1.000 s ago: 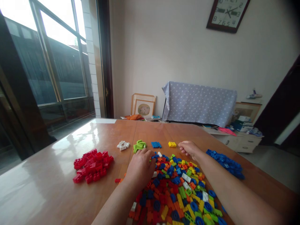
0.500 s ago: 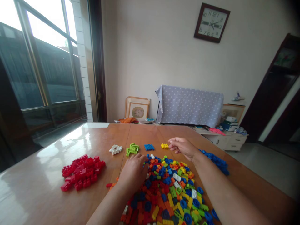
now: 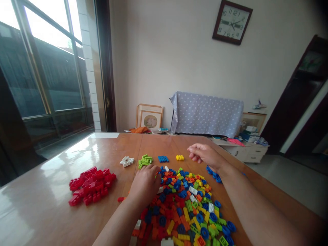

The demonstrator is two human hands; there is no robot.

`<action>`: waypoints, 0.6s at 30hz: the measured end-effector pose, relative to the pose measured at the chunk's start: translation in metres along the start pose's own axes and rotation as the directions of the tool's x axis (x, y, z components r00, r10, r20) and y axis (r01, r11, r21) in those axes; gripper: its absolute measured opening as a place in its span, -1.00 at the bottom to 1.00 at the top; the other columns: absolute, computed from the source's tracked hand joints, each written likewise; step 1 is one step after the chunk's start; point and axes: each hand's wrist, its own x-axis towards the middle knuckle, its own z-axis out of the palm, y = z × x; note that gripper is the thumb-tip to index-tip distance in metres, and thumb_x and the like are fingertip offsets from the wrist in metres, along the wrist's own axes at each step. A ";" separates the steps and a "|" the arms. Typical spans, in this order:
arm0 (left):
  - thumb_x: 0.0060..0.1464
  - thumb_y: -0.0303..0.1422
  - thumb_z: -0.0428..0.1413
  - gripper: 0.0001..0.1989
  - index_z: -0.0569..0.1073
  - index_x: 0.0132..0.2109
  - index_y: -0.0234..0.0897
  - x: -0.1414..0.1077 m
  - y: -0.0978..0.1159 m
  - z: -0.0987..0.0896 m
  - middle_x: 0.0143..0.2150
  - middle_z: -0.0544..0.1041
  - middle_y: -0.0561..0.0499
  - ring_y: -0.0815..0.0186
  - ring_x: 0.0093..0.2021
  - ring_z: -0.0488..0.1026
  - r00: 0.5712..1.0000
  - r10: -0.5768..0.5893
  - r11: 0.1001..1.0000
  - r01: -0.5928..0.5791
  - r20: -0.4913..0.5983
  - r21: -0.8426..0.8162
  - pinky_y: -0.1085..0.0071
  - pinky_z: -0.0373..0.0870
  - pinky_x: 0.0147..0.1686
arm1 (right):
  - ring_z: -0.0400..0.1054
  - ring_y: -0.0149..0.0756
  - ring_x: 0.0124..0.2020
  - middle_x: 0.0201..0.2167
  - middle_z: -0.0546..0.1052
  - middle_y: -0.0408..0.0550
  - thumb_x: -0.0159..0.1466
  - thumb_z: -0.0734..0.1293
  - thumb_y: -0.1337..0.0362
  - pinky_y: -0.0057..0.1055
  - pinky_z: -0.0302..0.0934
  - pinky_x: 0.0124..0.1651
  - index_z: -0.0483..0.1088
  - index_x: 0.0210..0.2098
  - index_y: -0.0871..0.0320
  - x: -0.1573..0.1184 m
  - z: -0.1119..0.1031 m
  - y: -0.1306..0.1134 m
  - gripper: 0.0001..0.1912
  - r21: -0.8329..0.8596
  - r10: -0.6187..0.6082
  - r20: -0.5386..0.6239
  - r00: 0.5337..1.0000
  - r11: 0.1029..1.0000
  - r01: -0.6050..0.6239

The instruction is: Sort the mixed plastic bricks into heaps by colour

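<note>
My left hand (image 3: 146, 179) rests over the upper left edge of a mixed pile of toy building bricks (image 3: 184, 208), palm down. Its fingers curl downward and their tips are hidden. Just beyond it lies a small heap of light green bricks (image 3: 145, 160). My right hand (image 3: 203, 154) hovers right of a short row of yellow bricks (image 3: 180, 157), apart from it. Thumb and fingers are pinched together; whatever they hold, if anything, cannot be made out. Blue round pieces (image 3: 214, 174) lie under the right wrist, which partly covers them.
Red bricks (image 3: 92, 184) form a heap on the left of the brown table (image 3: 58, 218). White bricks (image 3: 126, 161) and a row of blue bricks (image 3: 163, 159) lie along the far side. A cloth-covered object (image 3: 207, 112) stands behind the table.
My right hand has moved slightly right and away from the yellow row, which now shows fully. The left hand has shifted a little left and nearer the green heap.
</note>
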 end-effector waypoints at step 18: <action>-0.02 0.09 0.23 -0.30 0.42 0.24 -0.04 -0.019 0.023 0.018 0.28 0.42 -0.12 -0.13 0.25 0.31 0.965 0.111 0.994 -0.101 0.238 -0.051 -0.10 0.16 0.28 | 0.41 -0.25 -0.19 -0.20 0.51 -0.08 0.25 0.34 0.22 -0.43 0.21 -0.14 0.56 -0.09 0.02 -0.060 0.046 0.043 -0.75 -0.519 -0.139 0.287 0.948 0.809 0.276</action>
